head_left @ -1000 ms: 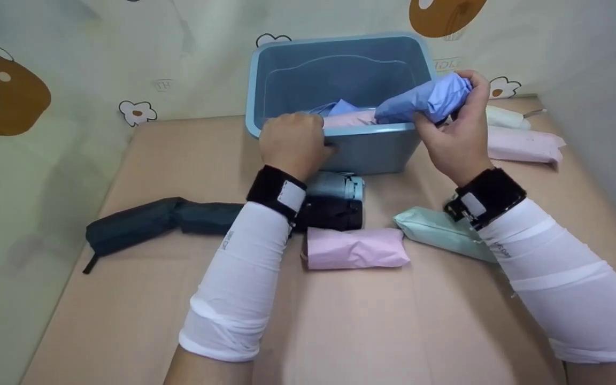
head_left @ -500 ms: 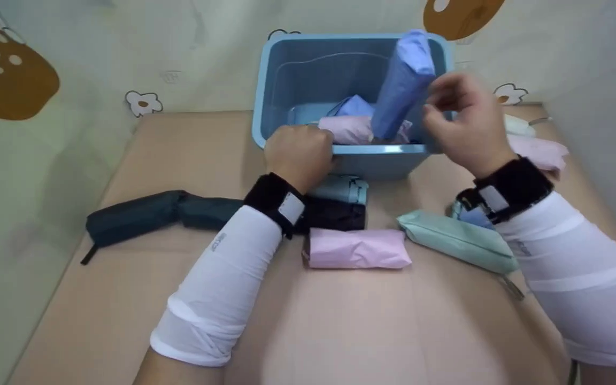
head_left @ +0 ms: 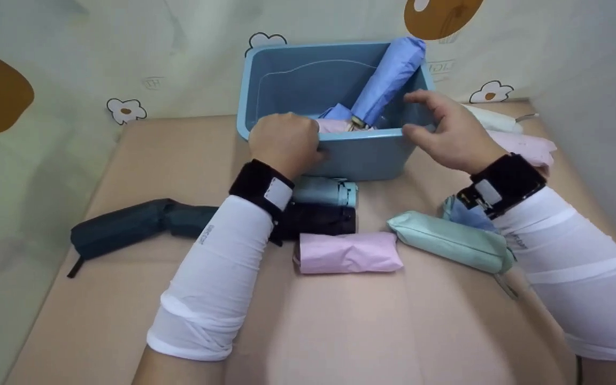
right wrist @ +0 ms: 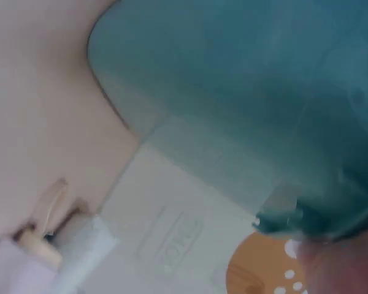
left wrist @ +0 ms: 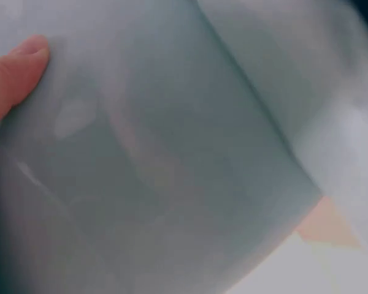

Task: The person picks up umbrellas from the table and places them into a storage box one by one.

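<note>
My left hand (head_left: 284, 143) grips the front rim of a blue plastic bin (head_left: 364, 152), fingers over the edge; its thumb (left wrist: 18, 76) lies against the outer wall in the left wrist view. At the bin's right front corner my right hand (head_left: 453, 131) is spread, thumb and fingers apart, holding nothing. A folded blue umbrella (head_left: 391, 77) leans inside, its top against the back right corner and its handle end down. Beneath it lie a pink folded umbrella (head_left: 332, 125) and another blue piece (head_left: 337, 112), partly hidden by the front wall.
On the tabletop (head_left: 351, 326) lie folded umbrellas: dark green (head_left: 118, 227), black (head_left: 318, 219), light blue (head_left: 321, 191), pink (head_left: 348, 253), mint (head_left: 449, 240) and blue (head_left: 466, 213). White (head_left: 495, 118) and pale pink (head_left: 522, 147) ones lie right of the bin. A patterned wall covering (head_left: 190, 59) stands behind.
My right hand has let go of the blue umbrella, which tipped from the front right rim to lean into the back right corner. My left hand keeps its hold on the rim.
</note>
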